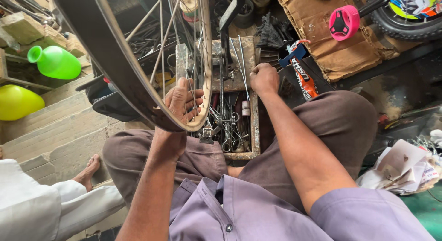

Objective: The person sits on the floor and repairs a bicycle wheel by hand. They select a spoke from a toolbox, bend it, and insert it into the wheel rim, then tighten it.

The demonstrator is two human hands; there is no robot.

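A bare bicycle wheel rim (pixel 115 61) with thin metal spokes (pixel 161 43) stands upright in front of me, over my lap. My left hand (pixel 183 102) grips the lower part of the rim, fingers wrapped around its inner edge. My right hand (pixel 264 78) is closed around a thin loose spoke (pixel 240 61), its fist resting at the edge of a rusty metal toolbox (pixel 254 130). The toolbox lies between my knees and holds several spokes and small tools.
A green plastic jug (pixel 55 62) and a yellow one (pixel 16 102) lie at left on stone steps. Another person's bare foot (pixel 87 171) and white trousers show at lower left. Cardboard (pixel 317 20), a pink round part (pixel 344 22), a tyre (pixel 405 27) and crumpled papers (pixel 403 167) are at right.
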